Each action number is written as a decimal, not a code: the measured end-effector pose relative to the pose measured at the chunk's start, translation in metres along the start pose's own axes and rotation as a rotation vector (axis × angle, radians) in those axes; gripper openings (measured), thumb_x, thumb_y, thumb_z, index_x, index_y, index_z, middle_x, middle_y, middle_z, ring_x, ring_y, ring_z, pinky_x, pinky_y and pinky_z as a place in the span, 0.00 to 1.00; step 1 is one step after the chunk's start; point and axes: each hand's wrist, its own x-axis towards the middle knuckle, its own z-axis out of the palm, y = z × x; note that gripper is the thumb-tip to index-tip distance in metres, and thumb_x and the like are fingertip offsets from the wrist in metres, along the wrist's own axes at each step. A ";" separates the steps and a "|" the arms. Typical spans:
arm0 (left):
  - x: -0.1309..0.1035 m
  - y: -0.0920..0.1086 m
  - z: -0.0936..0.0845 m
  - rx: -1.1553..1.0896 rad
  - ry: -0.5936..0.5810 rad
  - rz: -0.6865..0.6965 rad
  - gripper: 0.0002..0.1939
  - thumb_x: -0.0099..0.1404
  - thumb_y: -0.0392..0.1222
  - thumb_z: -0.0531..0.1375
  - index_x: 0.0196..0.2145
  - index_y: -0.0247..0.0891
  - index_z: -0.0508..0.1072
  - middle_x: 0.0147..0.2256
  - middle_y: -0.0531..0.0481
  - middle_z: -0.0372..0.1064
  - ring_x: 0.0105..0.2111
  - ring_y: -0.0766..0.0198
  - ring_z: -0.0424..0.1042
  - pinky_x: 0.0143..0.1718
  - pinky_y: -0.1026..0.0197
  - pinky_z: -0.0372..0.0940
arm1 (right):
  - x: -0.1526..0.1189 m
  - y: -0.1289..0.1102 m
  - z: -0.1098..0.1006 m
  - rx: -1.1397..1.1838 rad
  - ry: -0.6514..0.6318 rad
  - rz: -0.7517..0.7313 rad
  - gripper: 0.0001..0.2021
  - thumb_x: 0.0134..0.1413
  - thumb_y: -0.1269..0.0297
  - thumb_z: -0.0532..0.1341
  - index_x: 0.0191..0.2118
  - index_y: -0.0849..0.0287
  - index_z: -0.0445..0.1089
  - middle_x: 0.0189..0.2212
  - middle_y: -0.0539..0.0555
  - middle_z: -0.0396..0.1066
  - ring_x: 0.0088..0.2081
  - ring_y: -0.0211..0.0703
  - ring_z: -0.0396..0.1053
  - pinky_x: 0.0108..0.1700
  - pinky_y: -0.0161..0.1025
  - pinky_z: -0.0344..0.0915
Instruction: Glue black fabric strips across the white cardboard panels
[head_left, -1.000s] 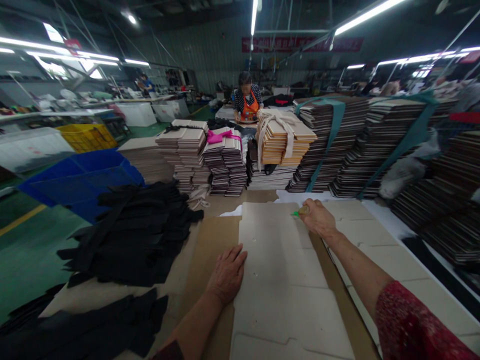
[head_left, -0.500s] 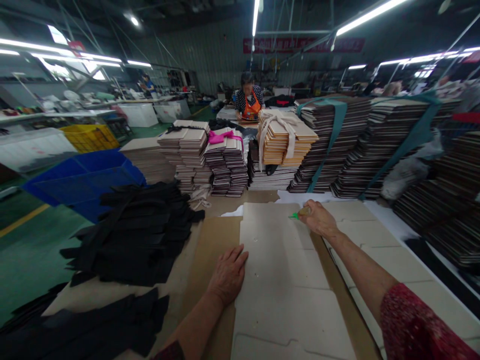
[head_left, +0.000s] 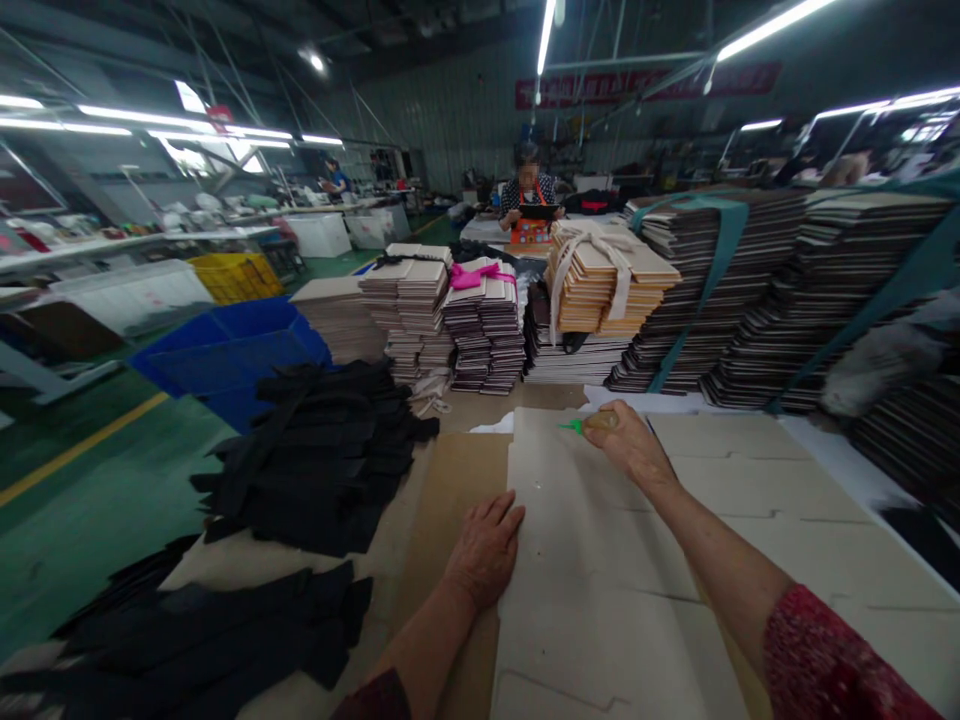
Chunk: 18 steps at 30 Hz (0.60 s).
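Observation:
My right hand (head_left: 631,440) is closed around a small yellowish squeeze bottle (head_left: 602,422) with a green nozzle. The nozzle points left, just over the far part of a row of overlapping beige boards (head_left: 592,550). A few small marks show on the boards' surface. At the row's left edge lies my left hand (head_left: 486,545), fingers stretched out and touching the edge, with nothing held. A brown sheet (head_left: 465,480) lies beneath the boards. Further beige boards (head_left: 795,510) overlap in a second row to the right.
Black fabric strips (head_left: 315,460) are heaped on the left, beside a blue bin (head_left: 232,355). Tied board stacks (head_left: 487,330) stand along the table's far side, taller ones (head_left: 720,280) at right. Behind them a person in an orange apron (head_left: 529,225) holds a dark piece.
The view has swung left, so things sit further right. My right hand has moved the bottle slightly left across the board. The person opposite has raised a dark piece.

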 end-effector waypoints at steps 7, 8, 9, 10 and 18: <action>0.000 -0.001 0.001 -0.011 -0.003 0.002 0.22 0.69 0.39 0.51 0.59 0.47 0.64 0.65 0.49 0.56 0.61 0.51 0.57 0.61 0.43 0.54 | -0.002 -0.028 0.021 -0.065 -0.087 -0.050 0.17 0.48 0.55 0.64 0.44 0.52 0.66 0.43 0.52 0.68 0.40 0.45 0.67 0.38 0.37 0.61; 0.000 -0.001 0.001 -0.013 -0.004 0.002 0.22 0.69 0.38 0.51 0.59 0.47 0.64 0.65 0.49 0.56 0.61 0.51 0.57 0.61 0.42 0.54 | -0.002 -0.029 0.022 -0.075 -0.096 -0.059 0.16 0.48 0.55 0.64 0.44 0.51 0.66 0.43 0.53 0.68 0.40 0.45 0.67 0.38 0.38 0.61; 0.000 0.000 0.000 -0.015 -0.003 0.001 0.22 0.68 0.38 0.51 0.59 0.47 0.64 0.65 0.49 0.56 0.61 0.51 0.56 0.61 0.42 0.54 | -0.002 -0.029 0.022 -0.086 -0.105 -0.068 0.16 0.49 0.55 0.63 0.44 0.51 0.66 0.43 0.53 0.68 0.40 0.45 0.67 0.38 0.38 0.61; 0.000 0.000 0.000 -0.017 -0.003 0.001 0.22 0.68 0.38 0.52 0.59 0.47 0.64 0.64 0.49 0.57 0.61 0.51 0.57 0.61 0.42 0.54 | -0.002 -0.030 0.023 -0.096 -0.114 -0.076 0.16 0.50 0.55 0.63 0.44 0.51 0.66 0.43 0.53 0.68 0.40 0.45 0.67 0.37 0.38 0.61; 0.000 -0.001 0.002 -0.027 0.006 0.013 0.22 0.68 0.38 0.51 0.59 0.47 0.65 0.64 0.48 0.57 0.60 0.52 0.56 0.61 0.45 0.54 | 0.000 -0.039 0.026 -0.193 -0.161 -0.166 0.14 0.50 0.60 0.63 0.44 0.52 0.66 0.44 0.53 0.68 0.41 0.45 0.67 0.36 0.37 0.59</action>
